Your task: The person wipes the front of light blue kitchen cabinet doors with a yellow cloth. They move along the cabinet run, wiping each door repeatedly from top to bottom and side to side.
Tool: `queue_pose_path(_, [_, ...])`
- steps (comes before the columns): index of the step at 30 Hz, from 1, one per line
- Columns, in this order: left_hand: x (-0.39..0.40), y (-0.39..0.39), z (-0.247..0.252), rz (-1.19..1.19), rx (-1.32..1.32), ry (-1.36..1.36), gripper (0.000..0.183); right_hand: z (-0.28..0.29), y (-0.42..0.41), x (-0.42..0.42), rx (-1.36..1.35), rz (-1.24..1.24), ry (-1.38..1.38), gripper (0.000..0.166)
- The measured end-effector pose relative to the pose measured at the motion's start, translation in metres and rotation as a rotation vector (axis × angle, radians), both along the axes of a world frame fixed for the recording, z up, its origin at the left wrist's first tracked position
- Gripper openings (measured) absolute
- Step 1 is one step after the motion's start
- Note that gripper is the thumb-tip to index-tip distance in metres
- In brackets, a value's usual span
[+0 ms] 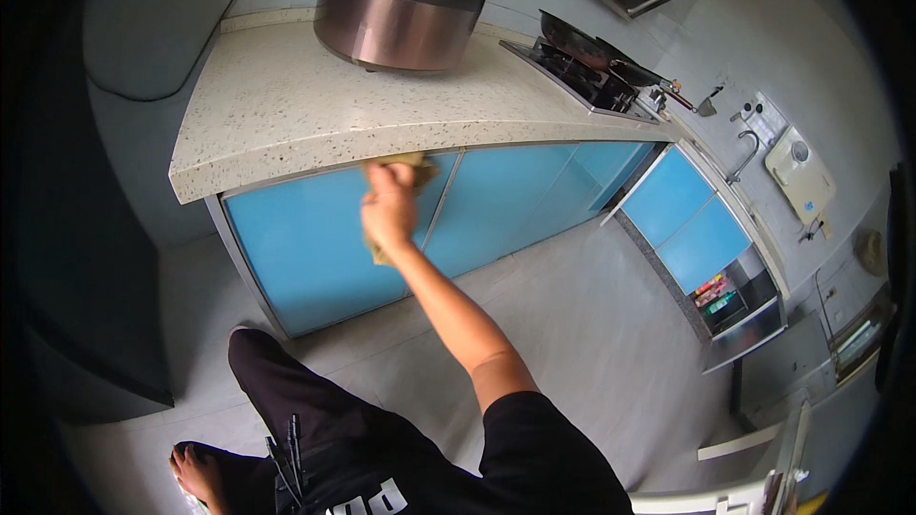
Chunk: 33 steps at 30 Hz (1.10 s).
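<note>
My right hand [388, 211] grips a yellowish-brown cloth [403, 159]. It presses the cloth to the upper part of a glossy blue cabinet door [308, 243], just under the edge of the speckled stone countertop [286, 107]. Part of the cloth hangs below the hand, and the hand is slightly blurred. At the lower left, my left hand [197, 473] rests on my bent knee in dark trousers, with nothing seen in its grasp.
A copper-coloured rice cooker [401, 21] stands on the countertop. Farther right are a gas stove [572, 75] with a wok [576, 39], a faucet [744, 150] and a cutting board [798, 172]. A lower cabinet stands open, holding bottles [719, 302]. A dark panel [93, 265] borders the left.
</note>
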<state>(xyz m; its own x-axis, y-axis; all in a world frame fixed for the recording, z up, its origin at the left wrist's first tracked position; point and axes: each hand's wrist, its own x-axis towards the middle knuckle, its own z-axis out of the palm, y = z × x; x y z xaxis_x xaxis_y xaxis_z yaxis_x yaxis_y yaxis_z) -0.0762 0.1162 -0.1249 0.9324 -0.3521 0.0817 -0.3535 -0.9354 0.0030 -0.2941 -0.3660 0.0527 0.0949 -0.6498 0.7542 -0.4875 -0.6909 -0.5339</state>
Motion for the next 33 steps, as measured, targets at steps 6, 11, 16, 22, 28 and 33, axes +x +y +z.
queue_pose_path(6, [-0.003,0.003,-0.002,-0.024,-0.073,-0.05,0.039,0.003,0.051,0.06,0.177,0.526,-0.097,0.035])
queue_pose_path(11, [-0.008,0.013,0.011,0.0,-0.107,0.012,0.04,-0.023,0.071,0.013,0.946,0.795,-0.922,0.035])
queue_pose_path(16, [0.0,0.013,0.006,-0.032,-0.082,0.029,0.039,-0.006,0.021,-0.078,0.883,0.478,-1.215,0.026])
queue_pose_path(22, [-0.005,-0.008,0.01,-0.067,0.014,0.047,0.039,0.057,-0.066,-0.129,0.248,0.169,-1.178,0.046])
queue_pose_path(28, [0.014,0.009,-0.006,-0.361,-0.008,-0.084,0.037,-0.014,-0.16,-0.084,0.011,-0.488,-0.875,0.05])
queue_pose_path(33, [0.033,0.035,-0.039,-0.532,-0.022,-0.258,0.039,-0.114,-0.152,-0.086,0.044,-0.81,-0.458,0.052])
